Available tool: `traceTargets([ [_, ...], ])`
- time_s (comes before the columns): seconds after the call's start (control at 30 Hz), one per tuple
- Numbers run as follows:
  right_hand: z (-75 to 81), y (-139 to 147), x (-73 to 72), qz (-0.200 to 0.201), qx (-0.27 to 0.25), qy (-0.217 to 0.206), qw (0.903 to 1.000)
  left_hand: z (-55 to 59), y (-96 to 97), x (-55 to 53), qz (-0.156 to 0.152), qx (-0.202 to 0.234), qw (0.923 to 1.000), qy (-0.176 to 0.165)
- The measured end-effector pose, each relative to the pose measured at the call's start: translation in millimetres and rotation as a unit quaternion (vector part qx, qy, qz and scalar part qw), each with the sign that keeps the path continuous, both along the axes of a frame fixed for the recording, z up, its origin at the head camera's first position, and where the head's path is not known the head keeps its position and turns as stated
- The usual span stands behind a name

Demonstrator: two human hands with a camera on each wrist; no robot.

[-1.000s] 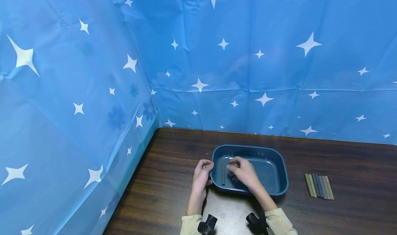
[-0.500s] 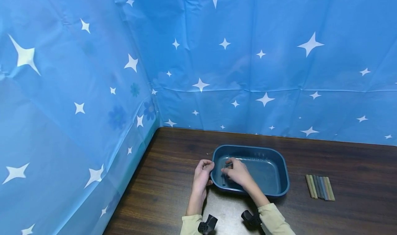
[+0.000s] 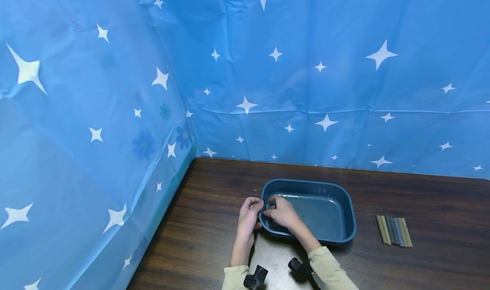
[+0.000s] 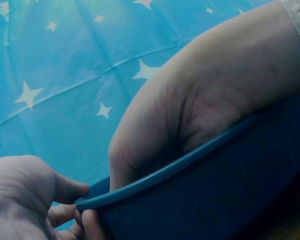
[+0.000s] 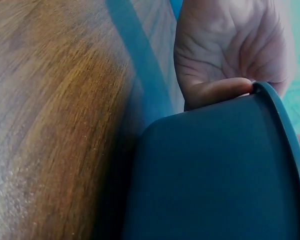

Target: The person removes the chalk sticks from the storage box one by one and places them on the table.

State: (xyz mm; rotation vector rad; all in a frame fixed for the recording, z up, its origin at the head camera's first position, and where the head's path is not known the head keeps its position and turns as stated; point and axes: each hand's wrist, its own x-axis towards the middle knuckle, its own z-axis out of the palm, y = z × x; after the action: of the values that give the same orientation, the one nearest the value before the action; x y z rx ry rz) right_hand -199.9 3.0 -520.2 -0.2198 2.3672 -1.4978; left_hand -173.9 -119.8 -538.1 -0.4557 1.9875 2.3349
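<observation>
A deep blue rectangular basin stands on the table. My left hand grips its left rim, thumb at the top and fingers under the lip, as the left wrist view shows. My right hand reaches inside the basin near that same end, with bent fingers close to the left wall. Its fingertips are hidden behind the basin wall in the left wrist view, and what they hold, if anything, cannot be made out. In the right wrist view the basin's outer wall fills the lower part, with the left hand beyond it.
Several short sticks, yellowish, grey and blue, lie side by side on the dark wooden table right of the basin. A blue star-patterned sheet hangs behind the table and along its left side.
My right hand has moved left inside the basin, toward the left wall. A dark stick seen on the basin floor a second ago is now covered from view. The left hand stays put.
</observation>
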Motion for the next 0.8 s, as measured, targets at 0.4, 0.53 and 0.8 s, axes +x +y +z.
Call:
traceTargets([
  [0.4,2.4,4,0.5,-0.01,-0.079,-0.048,0.9957,-0.6,-1.3,0.0,-0.002,-0.005,1.0,0.0],
  [0.53,5.9,17,-0.2,-0.024,-0.091,-0.04,0.9947,2.4,-1.9,0.3,-0.009,0.019,0.9998,-0.006],
  [0.8,21.5,70,1.5,-0.042,-0.1,-0.018,0.9939,30.2,2.2,11.8,-0.011,0.011,0.9999,0.005],
])
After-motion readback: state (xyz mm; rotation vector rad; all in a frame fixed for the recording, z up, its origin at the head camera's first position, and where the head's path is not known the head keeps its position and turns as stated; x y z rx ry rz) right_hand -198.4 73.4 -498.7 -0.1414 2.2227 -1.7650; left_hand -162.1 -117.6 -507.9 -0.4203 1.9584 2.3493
